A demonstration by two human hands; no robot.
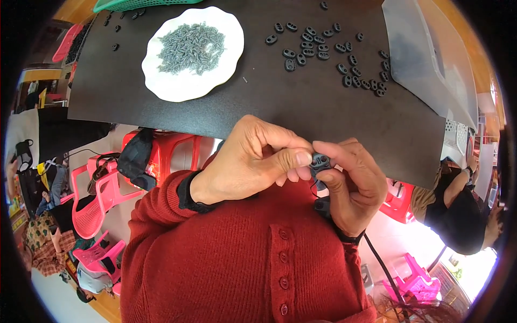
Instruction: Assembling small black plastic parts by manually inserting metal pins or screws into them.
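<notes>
In front of my chest, just off the near edge of the table, both hands meet at a small black two-hole cord lock (321, 160). My right hand (356, 183) grips it between thumb and fingers. My left hand (250, 159) is closed, thumb against forefinger, with its tips touching the cord lock's left side. Whether a smaller part sits in that pinch is hidden by the fingertips. A white scalloped plate (175, 89) beyond my left hand bears a heap of tiny grey metal springs (193, 48). Several more black two-hole cord locks (308, 45) lie scattered on the far right of the table.
The dark table (258, 102) has one stray spring (245, 79) right of the plate. A translucent plastic bin (425, 54) stands at the right edge, a green basket (140, 4) at the back left. Red stools (161, 156) and pink chairs (94, 210) surround me, with people nearby.
</notes>
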